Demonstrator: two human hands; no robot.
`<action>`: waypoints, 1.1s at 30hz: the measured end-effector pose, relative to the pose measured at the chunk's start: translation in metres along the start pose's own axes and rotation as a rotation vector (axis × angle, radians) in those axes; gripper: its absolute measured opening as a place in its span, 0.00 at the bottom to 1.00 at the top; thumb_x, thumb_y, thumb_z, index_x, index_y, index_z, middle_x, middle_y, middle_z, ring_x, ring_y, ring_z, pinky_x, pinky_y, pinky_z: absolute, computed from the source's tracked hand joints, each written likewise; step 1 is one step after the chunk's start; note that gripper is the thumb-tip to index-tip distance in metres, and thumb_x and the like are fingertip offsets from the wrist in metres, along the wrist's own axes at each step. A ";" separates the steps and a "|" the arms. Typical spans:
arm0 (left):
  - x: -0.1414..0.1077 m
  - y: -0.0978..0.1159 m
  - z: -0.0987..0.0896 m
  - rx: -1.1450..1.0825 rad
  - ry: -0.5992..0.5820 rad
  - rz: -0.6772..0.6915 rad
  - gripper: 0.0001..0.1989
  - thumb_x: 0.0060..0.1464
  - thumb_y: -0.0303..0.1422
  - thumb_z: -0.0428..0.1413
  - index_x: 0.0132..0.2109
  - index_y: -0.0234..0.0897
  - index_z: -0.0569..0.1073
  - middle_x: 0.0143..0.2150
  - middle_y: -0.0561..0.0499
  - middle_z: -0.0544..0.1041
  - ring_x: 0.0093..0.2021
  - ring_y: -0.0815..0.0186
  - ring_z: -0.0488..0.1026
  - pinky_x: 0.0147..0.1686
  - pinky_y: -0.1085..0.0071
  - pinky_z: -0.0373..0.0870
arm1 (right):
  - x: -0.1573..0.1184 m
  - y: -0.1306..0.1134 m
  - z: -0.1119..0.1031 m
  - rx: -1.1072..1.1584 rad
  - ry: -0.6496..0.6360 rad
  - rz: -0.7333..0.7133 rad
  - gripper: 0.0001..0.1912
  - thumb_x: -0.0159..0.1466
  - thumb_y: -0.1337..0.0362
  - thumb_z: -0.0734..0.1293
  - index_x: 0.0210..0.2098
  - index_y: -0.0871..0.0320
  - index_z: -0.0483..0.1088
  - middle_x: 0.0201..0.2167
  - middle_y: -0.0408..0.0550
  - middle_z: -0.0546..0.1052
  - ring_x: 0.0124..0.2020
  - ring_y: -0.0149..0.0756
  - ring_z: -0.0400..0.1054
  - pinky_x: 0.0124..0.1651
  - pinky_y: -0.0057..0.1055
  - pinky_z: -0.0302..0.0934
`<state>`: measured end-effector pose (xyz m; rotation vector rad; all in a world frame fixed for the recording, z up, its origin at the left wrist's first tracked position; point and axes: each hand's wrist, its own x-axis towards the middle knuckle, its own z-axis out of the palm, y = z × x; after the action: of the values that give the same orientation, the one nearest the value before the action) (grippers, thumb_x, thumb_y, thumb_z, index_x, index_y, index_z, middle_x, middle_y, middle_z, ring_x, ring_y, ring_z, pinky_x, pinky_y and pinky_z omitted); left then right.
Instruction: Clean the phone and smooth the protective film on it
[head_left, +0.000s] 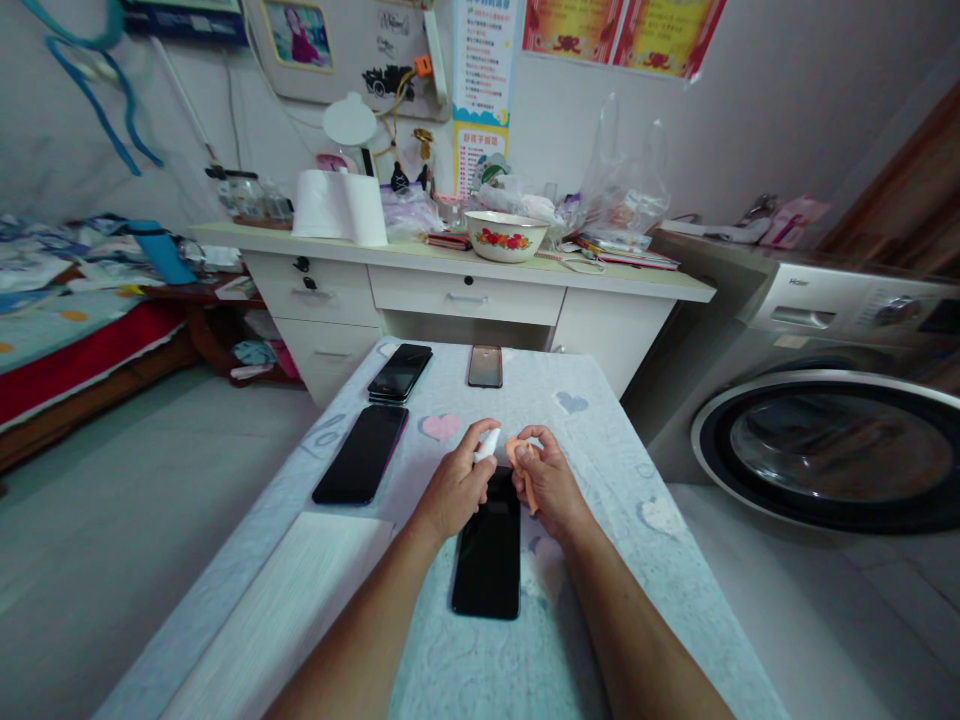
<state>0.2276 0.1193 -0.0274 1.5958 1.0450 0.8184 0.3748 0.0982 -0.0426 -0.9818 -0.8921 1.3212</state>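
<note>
Curling round a small white, smooth-looking object (487,445), the fingers of the left hand (459,485) are bent close on it, while those of the right hand (553,480) grip a crumpled orange cloth (516,452). Between the forearms a glossy black rectangular phone (487,570) lies flat on the worktop (645,630), which wears a pale blue, heart-patterned cover. From where I stand, the cover stretches from the right forearm out to the right edge, so that arm has room sideways; beyond that edge is a silver front-loading washing machine (825,300). The left side is tighter: a long whitish flat panel (285,610) runs beside the left forearm, a black phone with a purplish rim (361,455) lies near the left edge, and a stack of dark phones (401,370) sits at the far-left corner. A brownish see-through phone case (485,367) lies near the far edge. The hands cover part of the middle phone's far end, and the left fingers hide much of the white object; I cannot tell what it is. Both forearms and the panel are cut off below.
</note>
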 end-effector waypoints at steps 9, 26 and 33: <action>0.000 -0.002 0.003 0.120 -0.017 0.026 0.21 0.55 0.32 0.45 0.56 0.47 0.62 0.20 0.61 0.64 0.17 0.73 0.64 0.18 0.81 0.58 | 0.002 0.001 0.004 0.027 0.088 0.021 0.13 0.55 0.60 0.66 0.39 0.54 0.61 0.21 0.35 0.66 0.16 0.23 0.54 0.17 0.19 0.50; -0.001 0.007 0.003 0.132 0.017 0.043 0.19 0.53 0.31 0.46 0.53 0.44 0.65 0.17 0.62 0.64 0.17 0.72 0.64 0.20 0.79 0.59 | 0.003 0.010 0.000 -0.072 0.080 0.037 0.15 0.57 0.56 0.66 0.39 0.58 0.67 0.20 0.39 0.67 0.15 0.24 0.56 0.16 0.21 0.52; 0.001 0.009 0.001 0.264 0.077 0.108 0.17 0.53 0.29 0.47 0.50 0.42 0.67 0.29 0.56 0.74 0.28 0.68 0.72 0.31 0.75 0.67 | 0.003 0.011 0.002 -0.050 0.066 0.027 0.13 0.56 0.58 0.66 0.38 0.58 0.67 0.21 0.39 0.68 0.15 0.23 0.55 0.15 0.21 0.50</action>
<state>0.2313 0.1192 -0.0185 1.8687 1.1676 0.8463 0.3697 0.1016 -0.0525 -1.0738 -0.8676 1.2871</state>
